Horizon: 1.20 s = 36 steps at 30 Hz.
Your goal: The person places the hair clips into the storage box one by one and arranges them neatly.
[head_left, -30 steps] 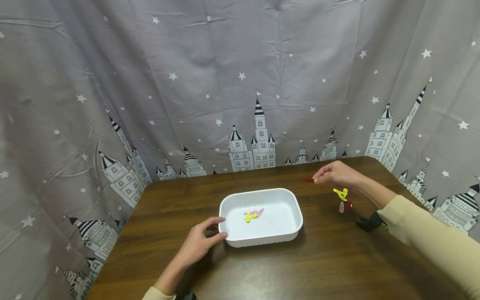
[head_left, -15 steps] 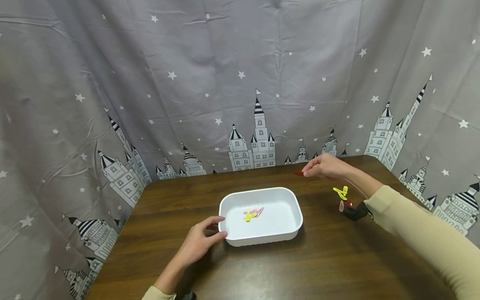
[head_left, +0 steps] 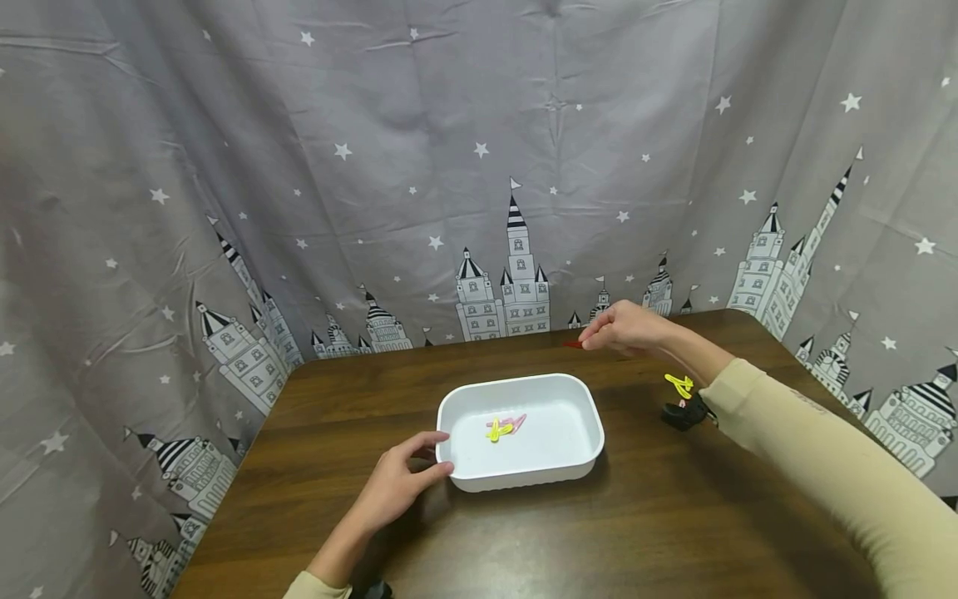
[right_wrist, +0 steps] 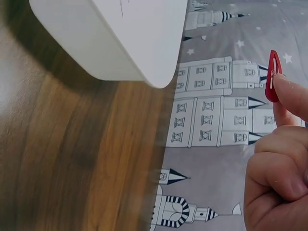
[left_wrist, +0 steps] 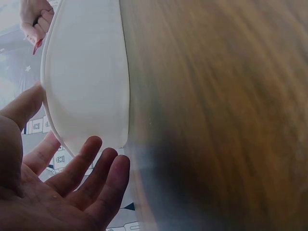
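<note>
My right hand (head_left: 624, 326) pinches a red snap hair clip (right_wrist: 272, 79) between thumb and index finger, above the table's back part, behind and right of a white rectangular tray (head_left: 520, 480). The clip's narrow end points away from the fingertips. My left hand (head_left: 400, 482) rests at the tray's left end, thumb and index tips on the rim. Its other fingers are spread loosely by the outer wall in the left wrist view. Inside the tray lie yellow hair clips (head_left: 495, 432) and pink hair clips (head_left: 520, 424), overlapping in a small heap.
On the table's right side lie more yellow hair clips (head_left: 679, 385). A bit of a pink clip (head_left: 683, 403) shows beside them, partly behind the black wrist camera (head_left: 679, 416). A grey curtain (head_left: 389, 208) with castles and stars hangs behind the brown wooden table (head_left: 359, 408).
My right hand has moved left and slightly up in the head view, carrying the red hair clip. Its wrist camera now covers the red clip left on the table. My left hand and the tray stay put.
</note>
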Available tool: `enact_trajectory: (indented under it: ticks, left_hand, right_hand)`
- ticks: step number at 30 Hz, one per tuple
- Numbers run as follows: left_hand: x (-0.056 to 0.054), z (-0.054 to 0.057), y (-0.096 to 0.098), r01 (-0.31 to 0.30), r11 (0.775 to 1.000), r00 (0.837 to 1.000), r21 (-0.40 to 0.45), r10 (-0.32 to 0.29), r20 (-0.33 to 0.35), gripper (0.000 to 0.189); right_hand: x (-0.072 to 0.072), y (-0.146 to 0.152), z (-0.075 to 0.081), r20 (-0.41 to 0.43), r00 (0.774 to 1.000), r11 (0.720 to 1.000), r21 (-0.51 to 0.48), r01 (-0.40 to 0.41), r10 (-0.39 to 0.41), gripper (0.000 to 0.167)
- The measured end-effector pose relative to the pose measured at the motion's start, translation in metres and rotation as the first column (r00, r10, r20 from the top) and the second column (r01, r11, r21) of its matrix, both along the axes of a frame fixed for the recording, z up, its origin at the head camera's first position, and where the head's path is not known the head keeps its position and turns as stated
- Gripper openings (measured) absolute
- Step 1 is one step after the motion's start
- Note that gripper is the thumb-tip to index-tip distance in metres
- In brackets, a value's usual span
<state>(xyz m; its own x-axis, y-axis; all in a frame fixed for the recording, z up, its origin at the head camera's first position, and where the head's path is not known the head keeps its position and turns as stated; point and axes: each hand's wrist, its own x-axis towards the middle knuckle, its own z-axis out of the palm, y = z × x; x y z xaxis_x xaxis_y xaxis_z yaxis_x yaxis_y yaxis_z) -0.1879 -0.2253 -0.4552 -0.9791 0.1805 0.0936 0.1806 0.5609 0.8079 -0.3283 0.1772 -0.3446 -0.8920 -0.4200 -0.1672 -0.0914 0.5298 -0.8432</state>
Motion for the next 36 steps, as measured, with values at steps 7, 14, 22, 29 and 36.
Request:
enact_trajectory:
  ticks: [7,14,22,29,36]
  left_hand:
    - [0.001,0.001,0.000,0.000,1.000,1.000,-0.002,0.000,0.000,0.043]
    - [0.001,0.002,0.001,0.002,1.000,1.000,-0.007,-0.002,0.001,0.042]
    - [0.000,0.001,0.000,0.002,1.000,1.000,-0.001,-0.002,0.002,0.043]
    - [0.000,0.001,0.001,0.004,1.000,1.000,0.008,-0.004,-0.001,0.043]
    - [0.001,0.001,0.001,-0.002,1.000,1.000,0.005,0.002,-0.005,0.043]
  right_hand:
    - [-0.004,-0.017,-0.002,0.042,0.998,0.999,0.013,-0.037,0.037,0.025]
    - [-0.007,-0.034,-0.003,0.057,0.996,0.997,0.032,-0.064,0.062,0.024]
    - [-0.011,-0.051,-0.001,0.029,0.994,0.993,0.053,-0.102,0.101,0.020]
    - [-0.011,-0.070,-0.001,0.017,0.989,0.986,0.073,-0.149,0.149,0.018]
    - [-0.012,-0.087,-0.004,0.022,0.980,0.977,0.074,-0.198,0.197,0.020]
